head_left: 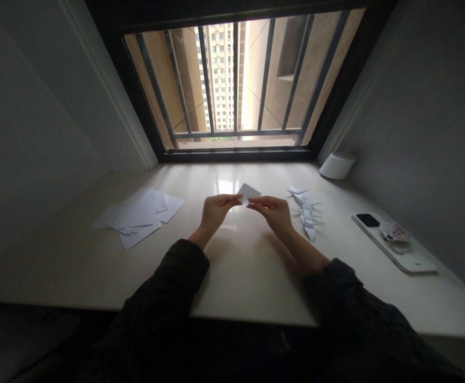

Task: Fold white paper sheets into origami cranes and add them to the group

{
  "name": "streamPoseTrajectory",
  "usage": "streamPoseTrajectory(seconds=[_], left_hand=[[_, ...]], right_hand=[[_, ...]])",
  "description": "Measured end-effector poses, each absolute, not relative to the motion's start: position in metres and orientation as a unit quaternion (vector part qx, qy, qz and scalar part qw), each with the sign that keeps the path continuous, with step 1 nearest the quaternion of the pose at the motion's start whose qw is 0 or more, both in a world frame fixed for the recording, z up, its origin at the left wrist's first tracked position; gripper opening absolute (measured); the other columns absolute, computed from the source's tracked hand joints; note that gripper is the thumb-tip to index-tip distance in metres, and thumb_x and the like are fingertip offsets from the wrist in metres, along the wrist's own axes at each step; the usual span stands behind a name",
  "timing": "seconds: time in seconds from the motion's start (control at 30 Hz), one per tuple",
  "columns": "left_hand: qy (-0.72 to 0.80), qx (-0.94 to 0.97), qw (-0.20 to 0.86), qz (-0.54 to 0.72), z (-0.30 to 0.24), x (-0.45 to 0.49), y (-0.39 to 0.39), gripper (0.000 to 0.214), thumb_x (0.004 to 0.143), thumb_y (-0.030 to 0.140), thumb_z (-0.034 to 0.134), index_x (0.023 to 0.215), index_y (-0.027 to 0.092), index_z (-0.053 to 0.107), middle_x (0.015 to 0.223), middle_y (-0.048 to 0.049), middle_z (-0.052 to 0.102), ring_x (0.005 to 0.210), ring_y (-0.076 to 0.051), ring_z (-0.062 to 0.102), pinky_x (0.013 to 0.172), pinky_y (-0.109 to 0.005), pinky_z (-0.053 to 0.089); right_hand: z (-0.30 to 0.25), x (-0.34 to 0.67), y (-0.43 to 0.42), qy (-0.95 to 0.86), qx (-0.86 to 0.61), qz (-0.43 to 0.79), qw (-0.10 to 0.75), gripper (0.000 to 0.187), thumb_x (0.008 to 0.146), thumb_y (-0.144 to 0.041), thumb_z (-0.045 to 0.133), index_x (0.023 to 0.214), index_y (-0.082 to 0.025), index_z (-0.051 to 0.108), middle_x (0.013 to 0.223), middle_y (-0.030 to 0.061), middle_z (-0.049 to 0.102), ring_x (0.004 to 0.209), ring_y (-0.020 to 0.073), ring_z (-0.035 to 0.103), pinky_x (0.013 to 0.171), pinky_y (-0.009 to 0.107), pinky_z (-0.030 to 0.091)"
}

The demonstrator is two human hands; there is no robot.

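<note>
Above the middle of the pale tabletop, a small folded piece of paper (250, 190) is pinched between both hands. My left hand (217, 210) grips its lower left edge with thumb and fingers. From the other side, my right hand (272, 211) holds the lower right edge, fingers closed. The paper's upper corner points toward the window; its lower part is partly covered by the fingertips. To the right of my right hand lies a row of several folded paper cranes (306, 213). Left of my left hand rests a loose pile of white paper sheets (138, 210).
A white phone (411, 258) with a round grip on its back lies at the right. Behind it, a white cylindrical object (337, 165) stands against the wall. A barred window (236, 154) closes off the far side. The table's front edge (252, 321) runs near my body.
</note>
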State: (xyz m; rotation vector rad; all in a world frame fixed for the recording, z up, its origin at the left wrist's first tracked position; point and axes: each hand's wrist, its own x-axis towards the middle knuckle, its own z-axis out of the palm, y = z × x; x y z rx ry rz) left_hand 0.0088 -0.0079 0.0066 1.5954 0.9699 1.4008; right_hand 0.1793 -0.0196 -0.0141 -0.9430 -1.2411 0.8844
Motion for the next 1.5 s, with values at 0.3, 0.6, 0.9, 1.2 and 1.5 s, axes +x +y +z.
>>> streamPoseTrajectory(seconds=[0.3,0.6,0.9,1.2,1.5], left_hand=[[0.384,0.651,0.337,0.561,0.001,0.009,-0.010,0.020,0.068,0.034,0.074,0.085,0.023,0.075,0.086,-0.0045,0.074,0.082,-0.023,0.070,0.080,-0.037,0.055],[0.384,0.620,0.340,0.593,-0.006,0.016,-0.009,0.019,0.070,0.034,0.073,0.084,0.023,0.075,0.085,-0.0039,0.074,0.081,-0.021,0.070,0.080,-0.037,0.055],[0.386,0.574,0.382,0.613,-0.007,0.019,-0.010,0.031,0.064,0.033,0.077,0.093,0.023,0.074,0.090,-0.0043,0.074,0.085,-0.022,0.069,0.085,-0.039,0.055],[0.391,0.528,0.411,0.632,0.001,0.026,-0.019,0.030,0.063,0.030,0.078,0.091,0.022,0.074,0.093,-0.0038,0.074,0.089,-0.022,0.068,0.090,-0.042,0.053],[0.392,0.510,0.425,0.637,-0.002,0.028,-0.019,0.028,0.064,0.030,0.078,0.090,0.022,0.074,0.089,-0.0045,0.074,0.082,-0.019,0.068,0.084,-0.039,0.054]], right_hand=[[-0.012,0.173,-0.023,-0.502,-0.393,0.422,0.645,0.014,0.063,-0.033,0.078,0.074,-0.024,0.075,0.077,0.0027,0.075,0.076,0.0203,0.069,0.076,0.036,0.054],[-0.013,0.171,-0.024,-0.496,-0.395,0.424,0.647,0.018,0.065,-0.035,0.076,0.078,-0.023,0.075,0.075,0.0033,0.074,0.069,0.0190,0.069,0.070,0.035,0.054],[-0.011,0.172,-0.025,-0.507,-0.406,0.407,0.643,0.019,0.066,-0.037,0.076,0.079,-0.023,0.075,0.076,0.0041,0.074,0.068,0.0199,0.069,0.069,0.034,0.054],[-0.010,0.168,-0.028,-0.443,-0.432,0.412,0.669,0.022,0.059,-0.037,0.080,0.076,-0.024,0.075,0.081,0.0038,0.075,0.083,0.0236,0.069,0.078,0.039,0.054],[-0.008,0.166,-0.030,-0.407,-0.430,0.448,0.670,0.021,0.059,-0.032,0.081,0.076,-0.022,0.075,0.079,0.0033,0.075,0.082,0.0210,0.068,0.081,0.037,0.053]])
